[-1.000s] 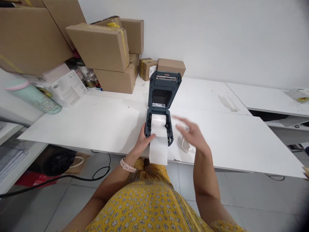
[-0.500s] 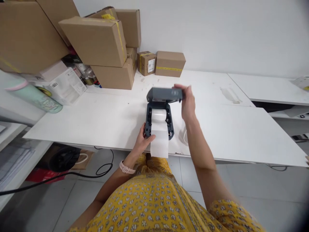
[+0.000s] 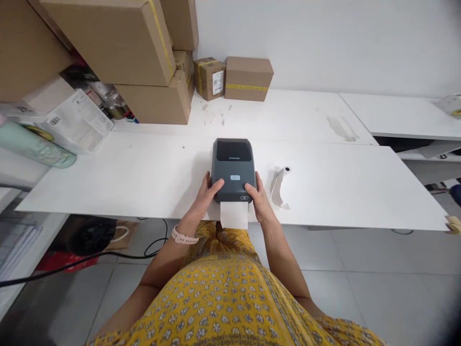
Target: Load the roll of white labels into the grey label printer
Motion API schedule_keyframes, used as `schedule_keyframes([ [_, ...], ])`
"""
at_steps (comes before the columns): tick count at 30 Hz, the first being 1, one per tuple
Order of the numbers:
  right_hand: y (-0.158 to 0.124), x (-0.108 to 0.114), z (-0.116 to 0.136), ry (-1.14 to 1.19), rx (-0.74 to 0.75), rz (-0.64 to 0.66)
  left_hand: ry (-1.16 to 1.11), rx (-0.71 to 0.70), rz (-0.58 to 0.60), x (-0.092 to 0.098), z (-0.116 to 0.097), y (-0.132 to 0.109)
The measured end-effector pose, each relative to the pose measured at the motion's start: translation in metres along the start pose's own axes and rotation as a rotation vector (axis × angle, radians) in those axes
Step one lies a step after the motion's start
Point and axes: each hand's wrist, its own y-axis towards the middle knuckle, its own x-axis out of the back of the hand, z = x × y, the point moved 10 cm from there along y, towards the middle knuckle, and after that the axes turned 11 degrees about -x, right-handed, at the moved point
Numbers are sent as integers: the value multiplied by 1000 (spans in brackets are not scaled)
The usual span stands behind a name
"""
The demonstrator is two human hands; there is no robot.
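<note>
grey printer [image 3: 233,166], lid down, sits between left hand [image 3: 207,191] and right hand [image 3: 256,197], fingers curled over its front corners (bracing it); paper [image 3: 234,215] pokes out between the thumbs.

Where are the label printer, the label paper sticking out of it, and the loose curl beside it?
label printer [image 3: 233,161]: head view, middle of its closed lid.
label paper [image 3: 234,215]: head view, centre of the white sheet below the slot.
loose curl [image 3: 278,188]: head view, mid-strip, right of the printer.

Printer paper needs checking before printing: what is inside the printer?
Only a white paper strip shows, leaving the printer at the front. The closed lid covers everything inside.
</note>
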Motion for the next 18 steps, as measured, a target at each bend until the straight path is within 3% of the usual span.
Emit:
schedule_keyframes([
  [3,-1,3,-10,108,-91,-4,-24,-28,83,-8,-1,5],
  [6,-1,5,-10,106,-85,-18,8,-63,96,-4,0,9],
  [18,4,11,-10,-24,-13,-138,39,-96,24,4,10,22],
])
